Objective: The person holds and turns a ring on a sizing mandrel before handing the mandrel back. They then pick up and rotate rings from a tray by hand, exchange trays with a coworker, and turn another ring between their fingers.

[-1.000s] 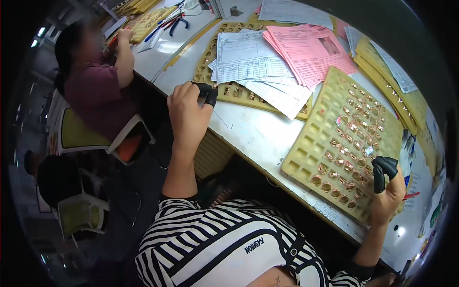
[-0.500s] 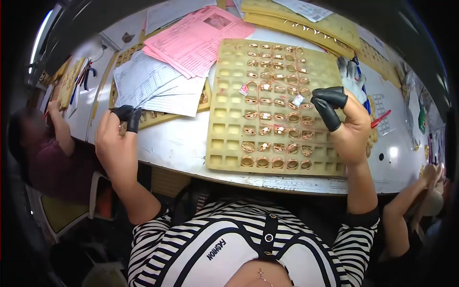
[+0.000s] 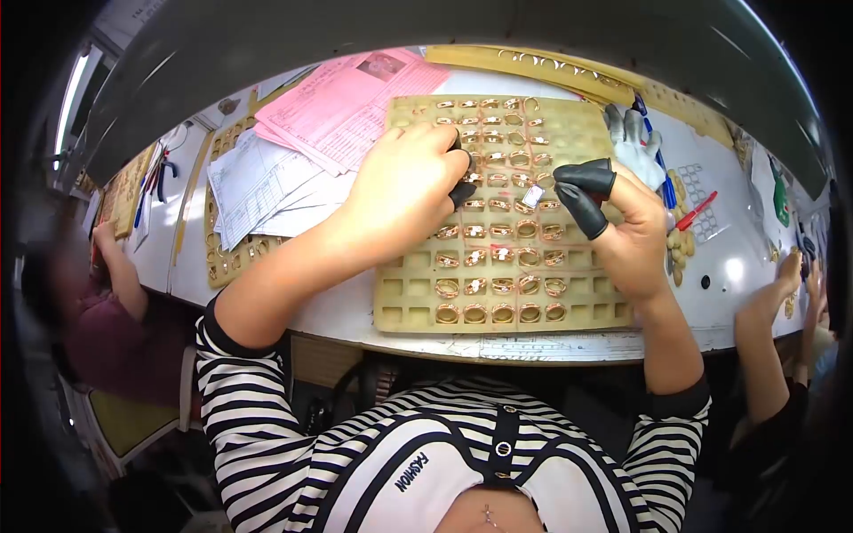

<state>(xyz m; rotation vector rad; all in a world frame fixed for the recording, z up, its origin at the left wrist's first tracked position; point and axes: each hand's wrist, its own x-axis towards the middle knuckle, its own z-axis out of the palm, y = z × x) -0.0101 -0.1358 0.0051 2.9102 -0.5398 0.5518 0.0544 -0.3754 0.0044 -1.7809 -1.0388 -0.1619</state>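
Note:
A pale yellow tray (image 3: 418, 315) of square pockets lies in front of me, with rows of gold-coloured rings (image 3: 502, 313) standing in its middle columns. My left hand (image 3: 404, 186) reaches over the tray's left part. Its fingertips, in black finger cots, are curled together at the rings; what they hold, if anything, is hidden. On the tray's right side, my right hand (image 3: 635, 226) has its black-capped thumb and forefinger bent towards each other beside a small white tag (image 3: 533, 195). Whatever lies between those tips is too small to make out.
Pink printed forms (image 3: 311, 107) and white paper slips (image 3: 258, 191) lie at left, partly over another ring tray (image 3: 218, 266). A grey-white glove (image 3: 635, 147), a red pen (image 3: 697, 210) and a blue pen (image 3: 665, 182) lie at right. Other people sit at both sides.
My left hand has moved right, from beside the white slips onto the rings in the tray. The view has shifted slightly; my right hand stays by the white tag.

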